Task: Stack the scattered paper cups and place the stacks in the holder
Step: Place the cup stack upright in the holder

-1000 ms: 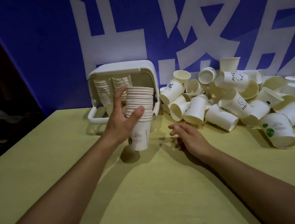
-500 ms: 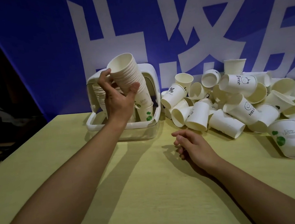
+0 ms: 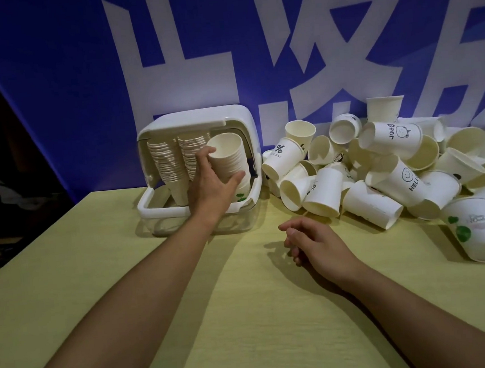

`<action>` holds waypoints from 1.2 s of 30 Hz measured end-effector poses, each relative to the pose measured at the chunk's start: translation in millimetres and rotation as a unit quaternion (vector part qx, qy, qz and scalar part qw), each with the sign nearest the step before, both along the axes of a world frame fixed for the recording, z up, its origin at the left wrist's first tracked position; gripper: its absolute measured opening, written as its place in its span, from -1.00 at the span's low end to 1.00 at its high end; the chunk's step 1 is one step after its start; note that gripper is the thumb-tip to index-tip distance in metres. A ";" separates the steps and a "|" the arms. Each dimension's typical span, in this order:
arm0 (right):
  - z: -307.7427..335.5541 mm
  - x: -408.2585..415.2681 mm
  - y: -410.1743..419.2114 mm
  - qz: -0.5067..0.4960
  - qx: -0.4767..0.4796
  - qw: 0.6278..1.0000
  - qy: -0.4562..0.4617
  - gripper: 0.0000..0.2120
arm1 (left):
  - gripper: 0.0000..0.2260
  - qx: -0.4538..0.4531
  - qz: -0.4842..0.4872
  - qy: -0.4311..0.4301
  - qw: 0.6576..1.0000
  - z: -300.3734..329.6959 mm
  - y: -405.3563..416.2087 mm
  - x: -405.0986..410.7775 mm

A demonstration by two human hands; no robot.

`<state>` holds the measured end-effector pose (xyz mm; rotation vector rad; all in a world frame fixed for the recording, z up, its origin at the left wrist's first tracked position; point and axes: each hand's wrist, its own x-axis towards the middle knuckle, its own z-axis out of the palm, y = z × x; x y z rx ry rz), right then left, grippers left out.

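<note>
My left hand [image 3: 213, 187] grips a tall stack of white paper cups [image 3: 230, 158], tilted with its open top toward me, inside the right part of the white cup holder [image 3: 196, 208]. Two other cup stacks [image 3: 169, 169] stand in the holder to the left of it. A pile of several loose paper cups [image 3: 380, 168], some printed with faces and words, lies on the yellow table to the right of the holder. My right hand [image 3: 314, 242] rests on the table with loosely curled fingers and holds nothing.
The yellow table [image 3: 247, 315] runs to a left edge beside a dark area. A blue banner with large white characters [image 3: 224, 53] hangs close behind the holder and the cup pile. One green-printed cup [image 3: 480, 230] lies apart at the right.
My left hand lifted the cup stack from the table, tilted it and lowered it into the holder's right side. My right hand stayed on the table, its fingers curling slightly.
</note>
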<state>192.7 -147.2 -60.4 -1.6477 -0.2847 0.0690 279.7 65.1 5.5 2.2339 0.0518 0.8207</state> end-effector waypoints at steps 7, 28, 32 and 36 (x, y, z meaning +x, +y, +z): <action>2.3 -2.0 0.0 0.001 -0.025 1.000 -0.006 -0.82 | -0.32 0.096 -0.023 0.071 0.993 19.3 1.6 -4.3; 51.8 19.2 -21.1 -0.294 -0.208 0.926 -0.118 -0.67 | -0.58 -0.060 -0.017 -0.167 0.984 -8.3 -21.8 -73.6; 67.0 39.0 -31.5 -0.207 -0.459 0.851 -0.151 -0.38 | -0.81 -0.182 -0.146 -0.050 0.971 -33.3 -38.0 -90.5; 88.0 47.6 -34.4 -0.028 -0.662 0.735 -0.144 -0.30 | -0.84 -0.224 -0.172 -0.001 0.959 -43.9 -29.7 -88.1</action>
